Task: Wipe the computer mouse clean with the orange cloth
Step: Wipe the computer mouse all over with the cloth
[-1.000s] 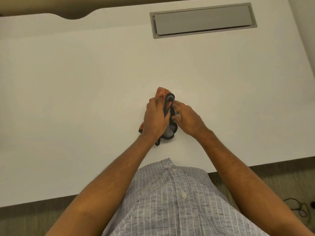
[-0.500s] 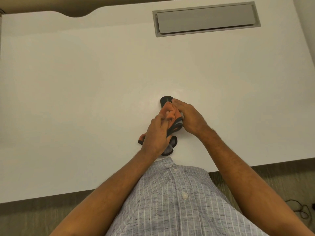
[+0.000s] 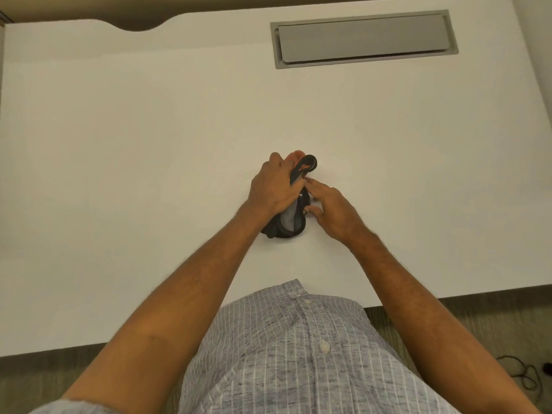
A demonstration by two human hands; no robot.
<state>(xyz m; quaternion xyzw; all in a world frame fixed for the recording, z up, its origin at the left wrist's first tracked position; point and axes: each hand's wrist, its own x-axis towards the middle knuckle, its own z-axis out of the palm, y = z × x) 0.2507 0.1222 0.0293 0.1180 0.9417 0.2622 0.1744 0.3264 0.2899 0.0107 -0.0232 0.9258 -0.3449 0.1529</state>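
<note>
On the white desk [image 3: 149,144], my left hand [image 3: 274,186] presses the cloth [image 3: 288,221] down over the computer mouse [image 3: 304,201]. The cloth shows mostly its grey side and dark hem. A little orange peeks out at its far tip, past my fingers. Only a thin black sliver of the mouse shows between my two hands. My right hand [image 3: 331,210] grips the mouse's right side with forefinger and thumb.
A grey cable hatch [image 3: 364,38] is set into the desk at the far right. The desk's far edge has a curved notch [image 3: 137,25]. A dark cable [image 3: 521,372] lies on the carpet at the lower right, beyond the desk's near edge.
My left hand has slid the cloth forward along the mouse, from its near end to its far end. The orange face seen half a second ago is now mostly hidden. My right hand stays at the mouse.
</note>
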